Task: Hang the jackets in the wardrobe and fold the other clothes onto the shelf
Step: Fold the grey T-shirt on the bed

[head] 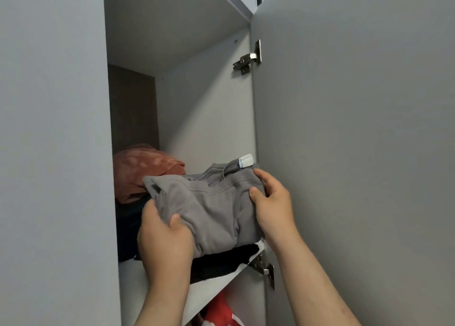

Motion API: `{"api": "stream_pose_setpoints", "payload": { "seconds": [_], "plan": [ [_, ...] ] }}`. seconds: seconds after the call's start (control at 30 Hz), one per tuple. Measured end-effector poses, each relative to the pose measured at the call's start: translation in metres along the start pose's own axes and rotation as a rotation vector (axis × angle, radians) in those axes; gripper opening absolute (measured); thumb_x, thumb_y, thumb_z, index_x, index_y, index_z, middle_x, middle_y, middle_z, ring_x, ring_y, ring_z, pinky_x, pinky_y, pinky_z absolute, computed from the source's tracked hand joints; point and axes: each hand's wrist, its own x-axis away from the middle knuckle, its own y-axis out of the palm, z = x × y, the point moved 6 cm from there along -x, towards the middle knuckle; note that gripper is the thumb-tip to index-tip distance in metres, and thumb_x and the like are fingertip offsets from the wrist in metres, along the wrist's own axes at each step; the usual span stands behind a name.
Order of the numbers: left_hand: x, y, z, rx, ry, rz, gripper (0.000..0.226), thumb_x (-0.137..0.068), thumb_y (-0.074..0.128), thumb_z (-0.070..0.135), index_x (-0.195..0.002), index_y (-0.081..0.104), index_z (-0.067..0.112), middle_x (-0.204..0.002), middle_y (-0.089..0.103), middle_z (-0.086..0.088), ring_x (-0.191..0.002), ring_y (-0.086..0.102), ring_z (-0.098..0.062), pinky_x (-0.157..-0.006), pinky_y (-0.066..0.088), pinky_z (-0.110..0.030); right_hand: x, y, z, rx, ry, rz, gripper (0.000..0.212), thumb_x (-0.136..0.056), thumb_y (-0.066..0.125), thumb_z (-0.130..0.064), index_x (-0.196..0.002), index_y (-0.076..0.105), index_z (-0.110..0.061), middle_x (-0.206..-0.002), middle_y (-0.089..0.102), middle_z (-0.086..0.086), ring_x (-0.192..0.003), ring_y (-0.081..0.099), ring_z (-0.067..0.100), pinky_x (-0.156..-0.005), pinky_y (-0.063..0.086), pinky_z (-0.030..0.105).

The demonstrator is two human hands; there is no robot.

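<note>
A folded grey sweat garment (211,210) with a drawstring lies on top of a black folded garment (221,261) on the wardrobe shelf (211,291). My left hand (165,242) grips its left front corner, thumb on top. At the right edge, my right hand (270,202) holds the garment, thumb pressed on the fabric and fingers behind. A rust-orange folded garment (140,173) sits further back on the left, above a dark pile (128,229).
The open wardrobe door (357,128) stands on the right, with hinges (247,59) above and below the shelf. The wardrobe's left side panel (54,153) closes in the narrow opening. Red clothing (221,311) hangs below the shelf.
</note>
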Motion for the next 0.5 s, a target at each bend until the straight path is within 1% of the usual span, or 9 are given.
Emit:
{"api": "stream_pose_setpoints", "payload": {
  "seconds": [0.07,0.13,0.17,0.23,0.33,0.4,0.47,0.5],
  "plan": [
    [-0.013,0.005,-0.008,0.012,-0.048,0.052,0.038,-0.088,0.059,0.003,-0.124,0.058,0.015,-0.119,0.064,-0.01,-0.107,0.059,-0.034,-0.085,0.043,-0.036,-0.023,0.014,0.009,0.049,-0.02,-0.053,0.044,-0.088,0.058,0.0,-0.121,0.066,-0.028,-0.116,0.07,-0.009,-0.107,0.066,0.008,-0.096,0.052,0.025],
    [-0.024,0.01,-0.018,0.035,-0.103,0.093,0.036,-0.086,0.06,0.002,-0.121,0.06,0.012,-0.114,0.065,-0.012,-0.099,0.06,-0.034,-0.082,0.044,-0.036,-0.049,0.029,0.017,0.181,-0.058,-0.124,0.041,-0.088,0.062,-0.003,-0.123,0.066,-0.024,-0.114,0.069,-0.009,-0.108,0.065,0.011,-0.087,0.047,0.009],
    [-0.03,0.011,-0.024,0.051,-0.132,0.11,0.034,-0.086,0.061,0.002,-0.118,0.062,0.011,-0.111,0.065,-0.013,-0.095,0.061,-0.033,-0.082,0.046,-0.037,-0.062,0.038,0.021,0.268,-0.084,-0.163,0.039,-0.088,0.063,-0.005,-0.123,0.067,-0.022,-0.114,0.069,-0.008,-0.11,0.064,0.013,-0.084,0.043,0.006],
    [-0.039,0.015,-0.036,0.07,-0.178,0.142,0.031,-0.084,0.062,0.002,-0.114,0.064,0.009,-0.107,0.066,-0.014,-0.09,0.061,-0.032,-0.08,0.048,-0.037,-0.087,0.057,0.033,0.433,-0.119,-0.27,0.039,-0.088,0.063,-0.005,-0.124,0.068,-0.021,-0.121,0.069,-0.003,-0.114,0.062,0.015,-0.089,0.041,0.013],
    [-0.045,0.017,-0.054,0.011,-0.216,0.174,0.027,-0.083,0.062,0.002,-0.11,0.064,0.005,-0.105,0.066,-0.017,-0.089,0.061,-0.034,-0.079,0.048,-0.038,-0.106,0.082,0.066,0.598,-0.079,-0.447,0.041,-0.09,0.062,-0.005,-0.127,0.066,-0.021,-0.129,0.067,0.001,-0.12,0.06,0.02,-0.102,0.044,0.026],
    [-0.044,0.017,-0.069,-0.068,-0.275,0.171,0.029,-0.083,0.063,0.005,-0.112,0.063,0.004,-0.108,0.066,-0.019,-0.093,0.062,-0.037,-0.081,0.05,-0.04,-0.105,0.094,0.096,0.664,-0.02,-0.547,0.038,-0.09,0.06,-0.006,-0.125,0.068,-0.019,-0.127,0.068,0.005,-0.12,0.061,0.022,-0.104,0.046,0.032],
    [-0.044,0.019,-0.082,-0.13,-0.34,0.159,0.037,-0.083,0.064,0.006,-0.119,0.06,0.001,-0.115,0.064,-0.024,-0.101,0.062,-0.042,-0.087,0.051,-0.045,-0.098,0.098,0.128,0.734,0.042,-0.609,0.035,-0.09,0.058,-0.005,-0.12,0.071,-0.016,-0.125,0.068,0.009,-0.118,0.062,0.025,-0.103,0.047,0.032],
    [-0.044,0.02,-0.085,-0.156,-0.359,0.156,0.04,-0.083,0.064,0.007,-0.122,0.058,0.0,-0.117,0.063,-0.025,-0.103,0.061,-0.044,-0.088,0.05,-0.046,-0.095,0.098,0.141,0.766,0.075,-0.631,0.034,-0.09,0.057,-0.004,-0.118,0.071,-0.016,-0.125,0.068,0.01,-0.118,0.062,0.026,-0.102,0.047,0.032]
  ]
}}
